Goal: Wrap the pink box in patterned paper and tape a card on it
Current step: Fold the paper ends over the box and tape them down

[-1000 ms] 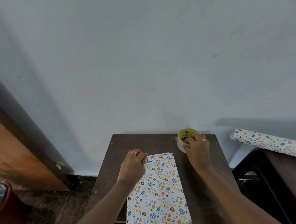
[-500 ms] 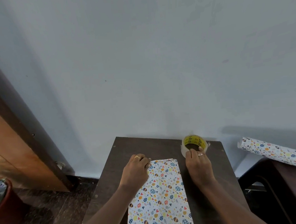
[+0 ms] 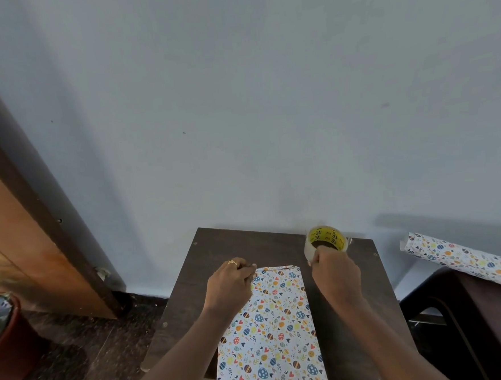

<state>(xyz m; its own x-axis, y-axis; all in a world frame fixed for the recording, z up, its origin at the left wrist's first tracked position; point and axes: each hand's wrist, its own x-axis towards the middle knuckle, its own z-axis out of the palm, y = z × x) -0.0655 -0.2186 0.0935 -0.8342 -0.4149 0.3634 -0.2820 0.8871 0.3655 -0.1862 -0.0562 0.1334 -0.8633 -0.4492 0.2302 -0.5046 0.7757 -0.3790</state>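
The tape roll (image 3: 335,238) has come up off the table (image 3: 247,243) since half a second ago: it then sat low on the surface under the right hand (image 3: 336,275), and it now stands tilted on edge above the far right corner, its yellow core facing the camera. The right hand's grip is closed round the near side of the clear roll, fingers curled over its lower rim. The left hand (image 3: 230,286) has kept its place, its fingers bent down onto the far left corner of the wrapped box (image 3: 271,333), its grip holding that corner against the table; a gold ring (image 3: 232,262) shows on one finger. The box, fully covered in white paper printed with coloured eggs and hearts, lies flat along the middle of the dark table, running from the centre towards 6 o'clock, where its near end reaches the table's front edge. The tape roll sits at about 1 o'clock from the box's far end, apart from it. At 3 o'clock, a paper roll (image 3: 467,259) of the same pattern rests on a separate dark surface (image 3: 495,321). At 9 o'clock a wooden door (image 3: 15,242) leans by the wall (image 3: 266,99), with a reddish pot (image 3: 11,349) on the floor below.
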